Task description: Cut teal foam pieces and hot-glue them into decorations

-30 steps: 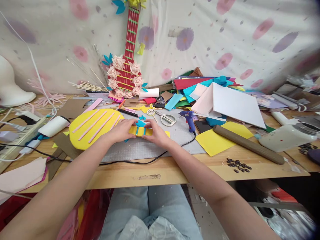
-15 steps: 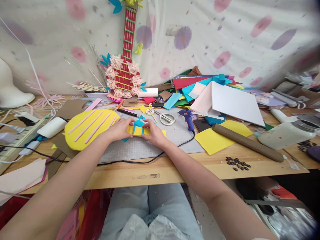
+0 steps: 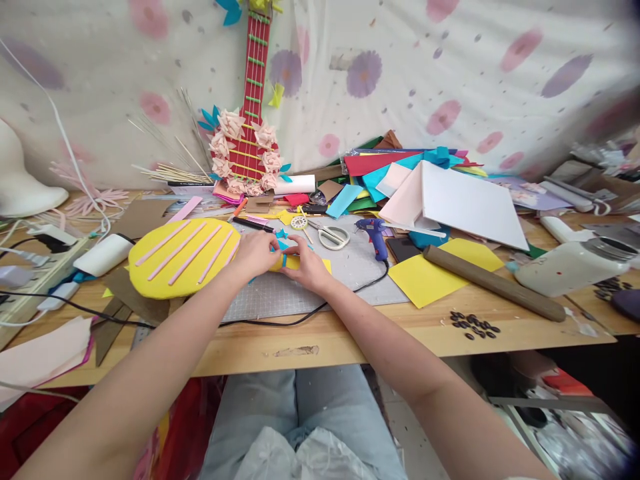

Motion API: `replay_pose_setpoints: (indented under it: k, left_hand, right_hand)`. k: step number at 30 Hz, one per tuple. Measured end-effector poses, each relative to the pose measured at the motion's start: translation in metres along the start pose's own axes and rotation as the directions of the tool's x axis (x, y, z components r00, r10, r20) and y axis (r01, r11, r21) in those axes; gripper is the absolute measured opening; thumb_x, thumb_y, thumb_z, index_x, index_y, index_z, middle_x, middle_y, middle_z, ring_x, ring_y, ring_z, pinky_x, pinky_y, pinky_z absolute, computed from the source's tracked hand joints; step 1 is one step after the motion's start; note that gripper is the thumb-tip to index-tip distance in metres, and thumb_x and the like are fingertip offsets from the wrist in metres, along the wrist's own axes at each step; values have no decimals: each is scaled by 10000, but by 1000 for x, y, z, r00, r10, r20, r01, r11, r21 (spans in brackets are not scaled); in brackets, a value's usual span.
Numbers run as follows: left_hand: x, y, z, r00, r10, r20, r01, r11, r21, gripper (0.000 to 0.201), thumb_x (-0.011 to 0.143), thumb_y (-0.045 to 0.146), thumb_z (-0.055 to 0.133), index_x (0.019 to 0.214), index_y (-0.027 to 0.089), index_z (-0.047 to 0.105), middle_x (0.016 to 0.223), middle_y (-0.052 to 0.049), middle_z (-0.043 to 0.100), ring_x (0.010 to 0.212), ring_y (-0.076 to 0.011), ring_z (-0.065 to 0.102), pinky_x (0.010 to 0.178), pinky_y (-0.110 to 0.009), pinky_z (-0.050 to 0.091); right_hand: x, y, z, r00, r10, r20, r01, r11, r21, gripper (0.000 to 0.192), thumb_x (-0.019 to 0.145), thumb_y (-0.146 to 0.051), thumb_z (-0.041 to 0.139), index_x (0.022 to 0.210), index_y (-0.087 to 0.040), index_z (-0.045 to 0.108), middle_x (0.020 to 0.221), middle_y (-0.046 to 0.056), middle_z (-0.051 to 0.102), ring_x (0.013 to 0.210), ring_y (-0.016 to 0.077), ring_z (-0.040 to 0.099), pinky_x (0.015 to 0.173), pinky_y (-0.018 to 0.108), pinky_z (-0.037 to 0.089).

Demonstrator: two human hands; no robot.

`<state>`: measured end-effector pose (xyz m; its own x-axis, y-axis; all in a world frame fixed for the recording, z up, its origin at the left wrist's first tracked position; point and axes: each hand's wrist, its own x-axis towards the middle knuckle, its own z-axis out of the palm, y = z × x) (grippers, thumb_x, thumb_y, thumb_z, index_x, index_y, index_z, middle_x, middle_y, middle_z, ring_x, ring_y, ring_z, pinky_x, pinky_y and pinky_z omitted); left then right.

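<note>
A small yellow piece with blue bands [image 3: 277, 264], perhaps a strip of craft foam or felt, lies on the grey cutting mat under my fingers. My left hand [image 3: 256, 255] is closed over its left part, fingertips at a blue band, and hides most of it. From the other side my right hand [image 3: 305, 263] grips its right end with thumb and fingers, and the two hands nearly touch. Blue scraps [image 3: 281, 235] lie just behind my fingertips. Left of my left hand rests a yellow rounded panel [image 3: 170, 267] with pink strips across it.
Scissors [image 3: 334, 237] and a blue glue gun [image 3: 374, 239] lie right of my hands, its black cable [image 3: 300, 323] crossing the mat's front. A brown tube [image 3: 493, 283], yellow sheet [image 3: 425, 283] and dark beads [image 3: 475, 325] are farther right. Behind stands a red flower-trimmed guitar model [image 3: 250, 147].
My left hand has shifted right along the yellow piece and now covers the left band. My right hand stays nearly in place.
</note>
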<state>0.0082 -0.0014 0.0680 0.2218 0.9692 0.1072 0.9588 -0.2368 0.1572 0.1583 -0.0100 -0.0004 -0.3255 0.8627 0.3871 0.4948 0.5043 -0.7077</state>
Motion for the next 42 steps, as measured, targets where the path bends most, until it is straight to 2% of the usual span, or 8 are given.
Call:
replay_pose_setpoints:
  k: [11,14,17,19,23,31,36,42]
  left_hand:
    - [15,19,6,985,-169,40,171,909,-380,155,676,302,562,723,180,646,750,-44,672,723,-198,603,653,-286,422]
    - [16,8,14,977,-214,-13,148,718,-680,126,650,285,577,681,168,611,663,-15,631,649,-151,578,578,-242,419]
    - [11,3,19,961,-274,33,155,435,-887,119,629,261,590,686,157,579,648,-2,599,612,-123,562,497,-205,409]
    - [7,6,21,950,-305,67,161,294,-942,120,606,227,604,693,151,571,638,7,581,593,-110,550,471,-193,415]
    - [3,25,26,942,-317,107,148,108,-983,124,588,171,609,699,144,560,616,25,547,564,-91,524,460,-200,458]
    - [3,53,47,943,-274,189,149,-159,-976,123,625,156,605,742,131,575,641,6,580,574,-81,556,479,-184,471]
    - [6,50,46,933,-270,239,158,-291,-944,112,662,124,557,771,147,573,604,33,553,533,-59,533,473,-168,469]
    - [6,46,44,923,-232,307,204,-382,-901,45,705,108,563,741,126,581,596,15,577,499,-45,537,493,-150,468]
  right_hand:
    - [7,-1,-34,965,-177,-191,171,984,-49,583,697,-362,659,1209,-190,439,1172,121,562,1087,241,518,902,400,431]
    - [-1,5,-86,995,102,16,-102,995,11,390,706,-509,611,916,-182,573,929,78,643,810,186,604,709,329,490]
    - [-17,24,-140,826,496,268,-474,868,-145,419,718,-583,552,679,-166,552,673,60,631,609,154,587,569,288,469]
    - [-24,41,-161,733,671,112,-617,725,-306,428,693,-589,574,656,-164,538,643,69,622,567,159,574,532,292,449]
    - [-20,70,-156,736,557,-386,-676,642,-362,499,676,-570,594,927,-139,576,915,143,646,872,266,608,708,359,467]
    - [-7,93,-117,645,577,-501,-682,730,-37,411,748,-490,528,943,-135,592,968,150,651,957,268,603,781,362,469]
    - [-15,66,-109,824,494,-279,-306,801,515,422,708,-574,555,877,-187,546,725,34,643,527,102,545,433,208,403]
    - [-24,38,-100,939,320,127,-335,766,549,371,678,-521,639,700,-155,586,623,14,597,415,40,388,370,190,294]
